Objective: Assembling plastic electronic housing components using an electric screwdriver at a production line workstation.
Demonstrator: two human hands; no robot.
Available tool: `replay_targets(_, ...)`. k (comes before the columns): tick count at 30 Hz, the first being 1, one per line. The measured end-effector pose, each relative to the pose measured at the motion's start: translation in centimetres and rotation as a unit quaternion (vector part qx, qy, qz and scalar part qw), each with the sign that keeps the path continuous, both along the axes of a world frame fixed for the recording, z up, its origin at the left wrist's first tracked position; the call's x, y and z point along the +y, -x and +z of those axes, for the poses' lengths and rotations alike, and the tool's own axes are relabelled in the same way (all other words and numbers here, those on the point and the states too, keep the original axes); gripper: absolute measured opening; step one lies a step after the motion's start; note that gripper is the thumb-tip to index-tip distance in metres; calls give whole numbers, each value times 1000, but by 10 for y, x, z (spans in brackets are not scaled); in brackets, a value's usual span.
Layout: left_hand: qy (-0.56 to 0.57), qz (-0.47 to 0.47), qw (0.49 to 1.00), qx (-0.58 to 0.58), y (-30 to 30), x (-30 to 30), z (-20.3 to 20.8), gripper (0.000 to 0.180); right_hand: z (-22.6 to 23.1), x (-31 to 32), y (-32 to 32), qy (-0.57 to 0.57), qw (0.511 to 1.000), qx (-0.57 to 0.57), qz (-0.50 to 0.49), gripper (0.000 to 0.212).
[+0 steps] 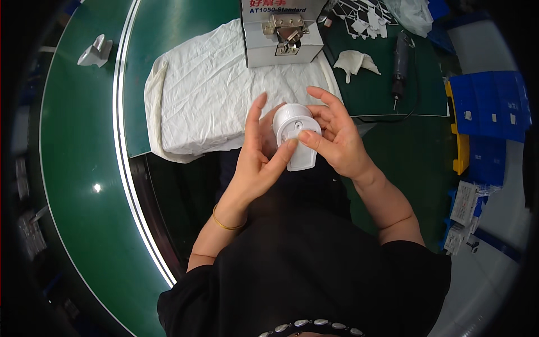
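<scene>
Between my two hands is a white plastic part with a round drum-shaped body, a disc face with small holes and a flat tab pointing toward me. My left hand grips it from the left, thumb on the disc's lower edge and index finger raised. From the right, my right hand presses its thumb on the disc face, with the other fingers curled behind the body. The part is held in the air in front of the near edge of a white cloth. Its far side is hidden by my fingers.
A light-coloured machine with a metal mechanism stands on the cloth's far end. Right of it lie a crumpled white scrap and an electric screwdriver with a cable. Blue bins line the right. Another white part sits on the green surface at left.
</scene>
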State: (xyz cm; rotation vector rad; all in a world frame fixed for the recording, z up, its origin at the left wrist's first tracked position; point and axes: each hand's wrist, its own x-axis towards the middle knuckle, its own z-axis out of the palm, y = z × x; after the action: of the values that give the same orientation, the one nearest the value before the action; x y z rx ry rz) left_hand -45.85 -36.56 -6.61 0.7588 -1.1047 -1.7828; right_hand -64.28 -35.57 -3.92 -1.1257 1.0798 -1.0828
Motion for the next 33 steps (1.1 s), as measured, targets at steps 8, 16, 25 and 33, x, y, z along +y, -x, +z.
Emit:
replay_targets(8,327,60,908,-254,10,-20,-18,109,-5,-26,56,-7,1000,-3,-29,60)
replay_targets(16,313,114,904,-267,24,-32,-33,104,-26,-119,269,-66,691,598,-400,80)
replay_targets(25,384,86,874,-285,13,-38,-40,85,-18,-116,249,-116,940,6,-322,50)
replay_targets(33,424,95,857,-277,10,-39,-54,79,81,-137,65,357,906,-199,-107,39)
